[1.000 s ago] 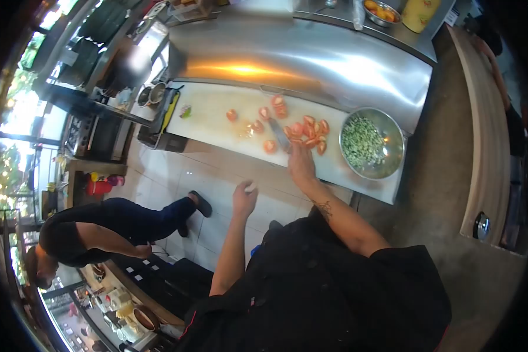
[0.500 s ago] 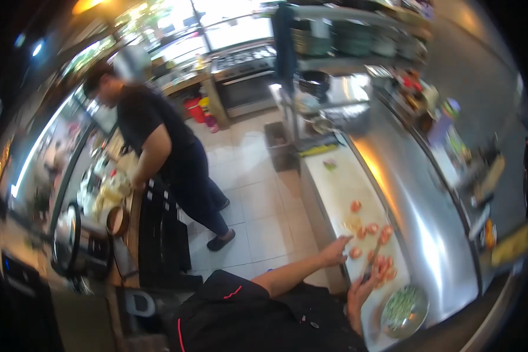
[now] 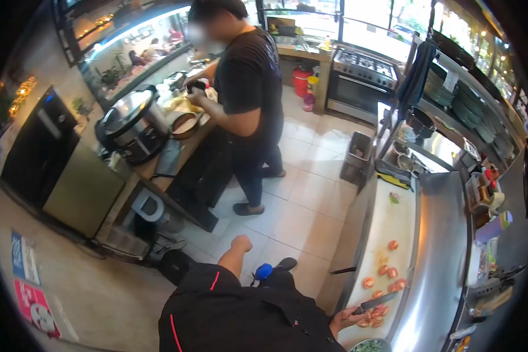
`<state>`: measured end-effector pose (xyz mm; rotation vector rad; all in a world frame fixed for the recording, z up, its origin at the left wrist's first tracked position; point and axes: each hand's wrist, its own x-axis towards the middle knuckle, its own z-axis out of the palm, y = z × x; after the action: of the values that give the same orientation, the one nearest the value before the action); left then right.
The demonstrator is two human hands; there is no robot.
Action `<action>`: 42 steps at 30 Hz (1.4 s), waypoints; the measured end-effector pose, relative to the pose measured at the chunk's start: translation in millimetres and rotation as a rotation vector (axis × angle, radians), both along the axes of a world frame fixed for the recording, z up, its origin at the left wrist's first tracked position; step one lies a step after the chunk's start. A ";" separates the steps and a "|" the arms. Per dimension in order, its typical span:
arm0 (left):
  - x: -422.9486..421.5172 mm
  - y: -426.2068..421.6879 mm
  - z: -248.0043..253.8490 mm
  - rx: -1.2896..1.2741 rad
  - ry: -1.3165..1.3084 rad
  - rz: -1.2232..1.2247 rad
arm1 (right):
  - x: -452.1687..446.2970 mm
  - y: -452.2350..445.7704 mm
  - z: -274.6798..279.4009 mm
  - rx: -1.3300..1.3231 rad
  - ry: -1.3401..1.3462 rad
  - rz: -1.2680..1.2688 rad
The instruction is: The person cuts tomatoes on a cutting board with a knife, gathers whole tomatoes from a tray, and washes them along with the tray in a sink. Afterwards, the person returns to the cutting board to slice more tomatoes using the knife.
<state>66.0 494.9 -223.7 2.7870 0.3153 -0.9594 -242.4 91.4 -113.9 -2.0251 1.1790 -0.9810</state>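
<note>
My right hand [image 3: 347, 318] grips a kitchen knife [image 3: 378, 301] at the near end of a long white cutting board [image 3: 372, 234]. Its blade points right, above cut tomatoes [image 3: 376, 315]. More tomato pieces [image 3: 368, 283] lie farther up the board, around a wet yellowish patch. Away from the board, my left hand [image 3: 240, 243] hangs over the floor, its fingers curled in and nothing visible in them. A metal bowl of chopped greens [image 3: 369, 346] stands beside my right hand, partly cut off by the lower edge.
Another person [image 3: 246, 88] stands at the left counter, holding a small dark object. A large cooker [image 3: 136, 126] and a brown bowl [image 3: 185, 125] are on that counter. A bin [image 3: 355, 157] stands by the board's far end; a stove [image 3: 364, 79] is at the back.
The view has swung left. My left hand has moved off the board and its fingers have curled. My right hand still holds the knife. The other person's hands have come up from the counter.
</note>
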 end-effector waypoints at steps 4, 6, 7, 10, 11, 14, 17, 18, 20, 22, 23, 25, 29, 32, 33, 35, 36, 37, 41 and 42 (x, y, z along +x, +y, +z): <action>-111.6 99.5 -56.6 0.050 -0.071 0.069 | -13.9 -6.9 -26.0 0.083 -0.076 0.010; -194.4 120.2 -66.5 0.055 0.070 0.150 | -25.6 -11.3 -35.5 0.169 -0.116 0.009; -229.8 132.0 -73.7 0.019 0.258 0.029 | -27.6 -13.2 -37.0 0.221 -0.146 -0.004; -343.1 130.7 -104.2 -0.229 0.518 0.036 | -31.7 -14.4 -35.7 0.368 -0.225 -0.037; -373.4 128.1 -110.6 -0.307 0.539 0.088 | -28.5 -11.8 -41.1 0.175 -0.132 -0.034; -455.5 129.4 -128.5 -0.488 0.476 0.195 | 4.6 -57.6 -8.8 -0.495 0.071 -0.082; -475.8 146.3 -133.3 -0.583 0.379 0.324 | 72.3 -20.8 -29.3 -0.297 -0.298 -0.013; -493.1 150.2 -145.7 -0.605 0.362 0.364 | -1.1 -17.7 -50.0 -0.238 -0.279 0.014; -494.1 153.7 -151.1 -0.678 0.212 0.411 | -9.7 -28.0 -49.1 -0.209 -0.305 0.073; -473.3 153.9 -161.2 -0.437 0.407 0.726 | -24.9 -33.0 -47.0 0.078 -0.280 0.091; -473.4 162.5 -160.5 -0.416 0.424 0.718 | -34.7 -26.7 -50.6 0.235 -0.279 0.069; -449.7 182.3 -159.9 -0.547 0.251 0.384 | -33.4 -14.7 -44.7 0.266 -0.331 0.067; -421.5 162.3 -108.9 -0.728 0.102 1.051 | -24.9 -45.4 -74.4 0.189 -0.441 0.021; -424.7 159.1 -94.9 -0.576 0.291 0.572 | -17.9 -42.0 -67.1 0.158 -0.393 -0.008; -424.8 159.4 -96.1 -0.559 0.354 0.525 | -15.4 -39.6 -69.6 0.147 -0.376 -0.012; -419.0 156.9 -91.2 -0.520 0.451 0.457 | -8.8 -29.2 -69.0 0.129 -0.334 -0.008; -409.8 158.1 -90.1 -0.510 0.472 0.429 | -7.2 -24.6 -66.9 0.124 -0.314 -0.006; -400.9 161.3 -90.4 -0.503 0.491 0.389 | -8.1 -20.5 -66.1 0.112 -0.304 -0.011; -328.7 174.3 -88.3 -0.426 0.448 0.102 | -19.1 2.5 -64.2 0.019 -0.235 -0.015; -315.9 186.0 -90.7 -0.378 0.447 0.018 | -32.2 5.4 -68.1 -0.004 -0.175 -0.022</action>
<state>-249.9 680.9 -314.5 2.2130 0.1895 -1.4626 -274.6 96.8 -181.9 -1.8902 1.1081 -1.1470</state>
